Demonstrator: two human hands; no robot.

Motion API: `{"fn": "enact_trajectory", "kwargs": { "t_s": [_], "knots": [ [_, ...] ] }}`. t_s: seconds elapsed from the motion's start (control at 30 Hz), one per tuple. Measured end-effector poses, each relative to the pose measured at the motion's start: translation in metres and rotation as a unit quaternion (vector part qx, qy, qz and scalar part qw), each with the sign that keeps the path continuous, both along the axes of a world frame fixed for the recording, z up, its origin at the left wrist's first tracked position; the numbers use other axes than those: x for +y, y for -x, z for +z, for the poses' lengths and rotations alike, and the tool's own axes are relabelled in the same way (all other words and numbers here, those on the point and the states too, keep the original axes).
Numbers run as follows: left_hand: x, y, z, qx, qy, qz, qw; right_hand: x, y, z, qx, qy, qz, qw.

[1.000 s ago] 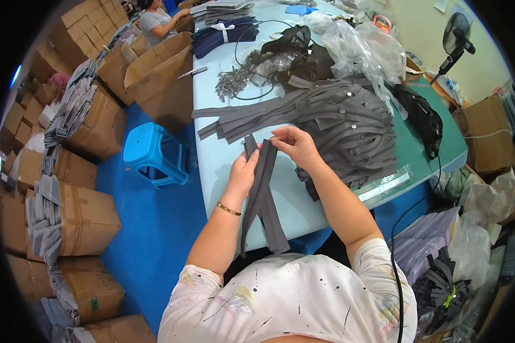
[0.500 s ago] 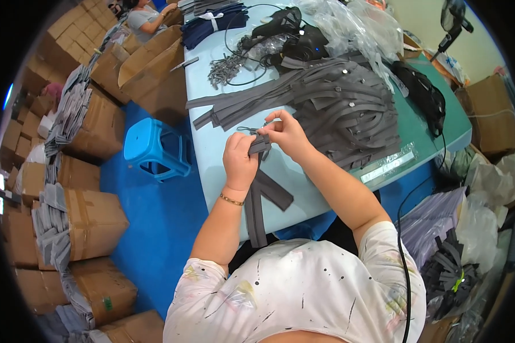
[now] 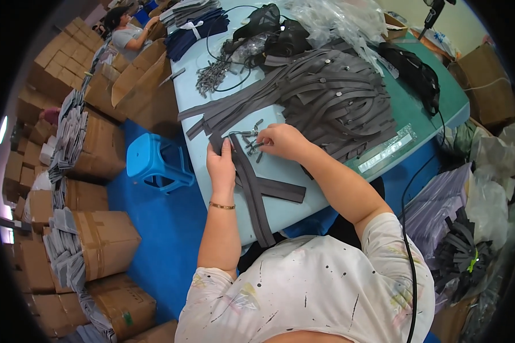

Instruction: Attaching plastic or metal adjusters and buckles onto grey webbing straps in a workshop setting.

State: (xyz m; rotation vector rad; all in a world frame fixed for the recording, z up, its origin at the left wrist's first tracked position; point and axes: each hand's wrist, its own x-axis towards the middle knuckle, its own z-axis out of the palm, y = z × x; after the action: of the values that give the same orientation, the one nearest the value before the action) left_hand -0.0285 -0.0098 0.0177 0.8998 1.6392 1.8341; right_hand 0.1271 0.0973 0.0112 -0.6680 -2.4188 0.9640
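Observation:
My left hand (image 3: 221, 164) is closed on the end of a dark grey zipper strip (image 3: 253, 197), thumb on top. The strip runs from my fingers down over the near table edge. Another grey strip (image 3: 283, 190) crosses beneath it, pointing right. My right hand (image 3: 283, 141) is closed in a pinch, its fingertips at a small loose group of grey zipper pulls (image 3: 252, 137) on the table. One small pull seems to be between the fingertips. Just beyond my right hand lies a large heap of grey zipper strips (image 3: 340, 94).
A heap of small grey pulls (image 3: 210, 79) lies farther back on the pale table (image 3: 193, 151). Black mesh bags (image 3: 286, 37) and clear plastic (image 3: 340, 20) stand behind. A blue stool (image 3: 154, 160) and cardboard boxes (image 3: 106, 237) are left. Another person (image 3: 129, 37) sits far left.
My hands have moved apart. My right hand has dropped to the loose pulls. My left hand has shifted left with the zipper strip, whose end now shows above my fingers.

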Motion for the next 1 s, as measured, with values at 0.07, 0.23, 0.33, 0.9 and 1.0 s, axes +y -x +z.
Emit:
{"fn": "enact_trajectory", "kwargs": {
  "t_s": [0.07, 0.23, 0.33, 0.9, 1.0],
  "knots": [
    [0.0, 0.004, -0.008, 0.092, 0.041, -0.011, 0.995, -0.008, 0.001, 0.004, -0.067, -0.077, -0.021, 0.995],
    [0.001, 0.006, -0.015, 0.077, 0.094, -0.049, 0.991, -0.005, 0.002, -0.003, -0.067, -0.068, -0.026, 0.995],
    [0.001, 0.002, -0.011, 0.007, 0.033, -0.079, 0.996, -0.001, -0.001, -0.001, -0.053, -0.024, -0.02, 0.998],
    [-0.004, -0.017, 0.009, -0.093, 0.05, -0.174, 0.979, 0.01, -0.007, 0.014, 0.226, 0.484, 0.075, 0.842],
    [-0.004, -0.013, 0.007, -0.131, 0.109, -0.191, 0.967, 0.01, -0.006, 0.014, 0.215, 0.471, 0.073, 0.852]
  ]
}}
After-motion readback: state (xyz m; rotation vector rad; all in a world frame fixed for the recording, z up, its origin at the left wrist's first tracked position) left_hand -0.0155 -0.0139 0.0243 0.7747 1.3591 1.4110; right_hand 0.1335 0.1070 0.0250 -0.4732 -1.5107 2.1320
